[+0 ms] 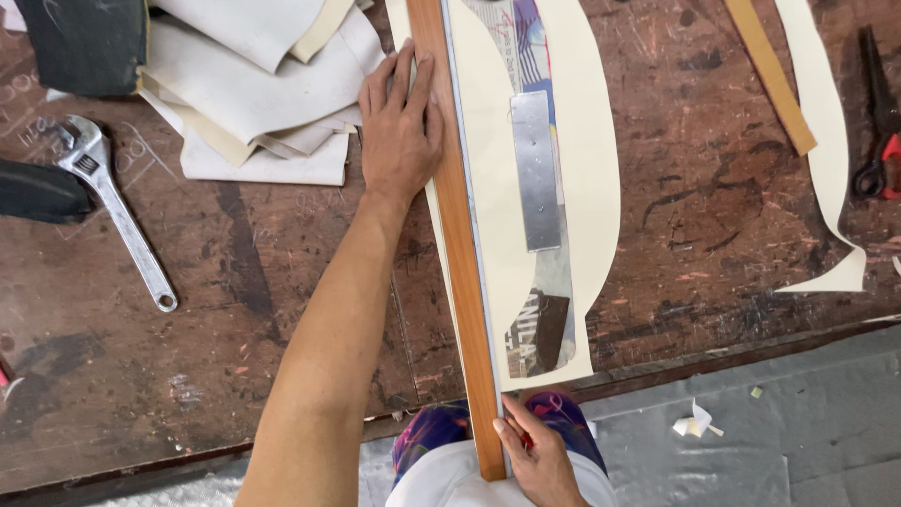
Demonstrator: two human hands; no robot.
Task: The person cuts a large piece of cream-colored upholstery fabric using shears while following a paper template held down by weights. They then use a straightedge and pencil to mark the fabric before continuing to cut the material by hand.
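Pressing a small red-handled tool (526, 439) against the near end of a long wooden straightedge (462, 253), my right hand (535, 460) works at six o'clock, its grip closed around the tool so that only a sliver of red shows; what kind of blade it carries I cannot tell. The straightedge runs from six o'clock up toward twelve, its right edge lying along a cream sheet (587, 169) spread on the scarred brown bench (235, 319). On that sheet rests a curved printed paper pattern (549, 282), weighted by a flat metal bar (535, 169) and, nearer me, a dark block (551, 319). Further up, at about eleven o'clock, my left hand (401, 127) lies flat with fingers spread, its grip open, palm bearing down on the straightedge and holding nothing. Beyond it, at ten o'clock, sits a stack of cream offcuts (263, 103). An adjustable wrench (117, 211) lies at nine o'clock. At two o'clock lie a wooden strip (771, 75), a cream trimming (826, 131) and scissors (882, 113).
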